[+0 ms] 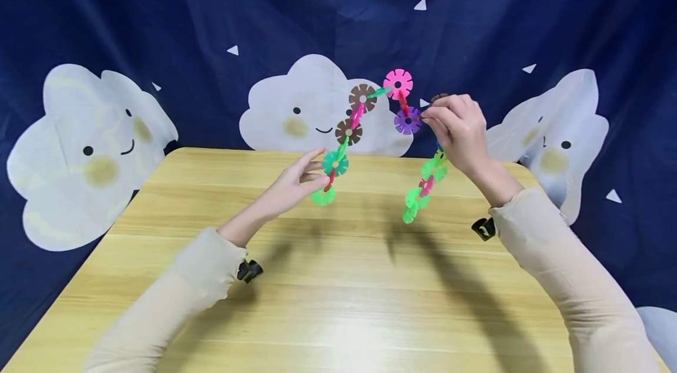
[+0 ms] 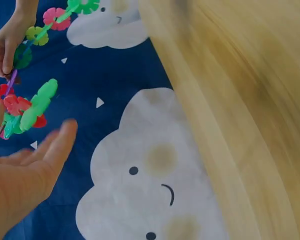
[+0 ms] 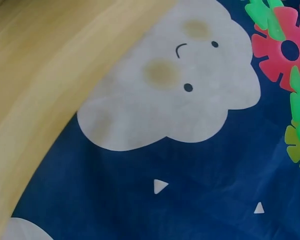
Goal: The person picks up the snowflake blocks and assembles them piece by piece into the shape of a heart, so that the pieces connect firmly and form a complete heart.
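Observation:
A chain of interlocking plastic flower discs [image 1: 362,98] hangs in an arch above the table, in pink, brown, purple, teal, red and green. My right hand [image 1: 459,126] pinches it beside a purple disc [image 1: 408,120], and a tail of green and pink discs [image 1: 433,170] dangles below that hand. Near the chain's left end, my left hand [image 1: 288,188] has its thumb and fingers spread around a teal disc [image 1: 335,163]. The left wrist view shows extended fingers [image 2: 57,150] beside a green disc [image 2: 39,105]; whether they touch the chain is unclear. The right wrist view catches only the tail, with a pink disc [image 3: 270,52].
Below both hands lies a wooden table [image 1: 317,302], with arm shadows across it. Behind it hangs a dark blue curtain [image 1: 296,3] printed with smiling clouds and white triangles. Each wrist wears a black strap mount [image 1: 250,271].

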### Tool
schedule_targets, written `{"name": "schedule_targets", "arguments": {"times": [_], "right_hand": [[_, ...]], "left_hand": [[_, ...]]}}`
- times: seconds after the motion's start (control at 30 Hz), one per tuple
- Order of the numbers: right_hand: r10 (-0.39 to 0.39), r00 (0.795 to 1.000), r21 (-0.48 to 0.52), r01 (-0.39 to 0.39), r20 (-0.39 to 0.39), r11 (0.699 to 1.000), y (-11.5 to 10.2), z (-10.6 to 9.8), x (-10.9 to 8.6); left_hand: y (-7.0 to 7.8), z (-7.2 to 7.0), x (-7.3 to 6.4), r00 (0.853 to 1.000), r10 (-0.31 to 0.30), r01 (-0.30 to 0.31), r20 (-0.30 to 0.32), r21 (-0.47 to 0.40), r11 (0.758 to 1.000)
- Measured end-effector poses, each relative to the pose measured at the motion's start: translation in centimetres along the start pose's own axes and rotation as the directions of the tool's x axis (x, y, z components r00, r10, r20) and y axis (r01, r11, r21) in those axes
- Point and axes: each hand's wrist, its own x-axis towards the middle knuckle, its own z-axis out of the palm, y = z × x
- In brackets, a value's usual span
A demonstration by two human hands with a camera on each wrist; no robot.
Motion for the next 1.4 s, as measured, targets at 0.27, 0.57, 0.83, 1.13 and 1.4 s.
{"name": "schedule_targets", "arguments": {"times": [0.27, 0.57, 0.83, 1.13, 1.4], "right_hand": [[-0.047, 0.999, -0.009, 0.047, 0.003, 0.999, -0.6, 0.1, 1.3], [-0.071, 0.997, -0.012, 0.071, -0.01, 0.997, -1.2, -0.4, 2.7], [0.008, 0.996, 0.08, 0.0, -0.09, 0.997, -2.4, -1.1, 4.0], [0.666, 0.73, 0.412, -0.566, -0.153, 0.714, -5.9, -2.6, 0.7], [0.724, 0.483, 0.357, -0.871, 0.492, 0.339, -6.6, -3.5, -4.3]], "left_hand": [[0.4, 1.2, 0.7, 0.997, 0.0, 0.008, 0.082, -0.1, 0.995], [1.0, 1.8, 0.8, 0.999, 0.004, 0.0, 0.043, -0.087, 0.996], [1.8, 1.4, 1.0, 0.997, 0.074, -0.074, -0.01, 0.003, 0.997], [2.4, 1.2, 1.2, 0.992, 0.112, -0.113, -0.053, -0.014, 0.994], [2.9, 1.1, 1.2, 0.989, 0.111, -0.117, -0.1, -0.064, 0.991]]}}
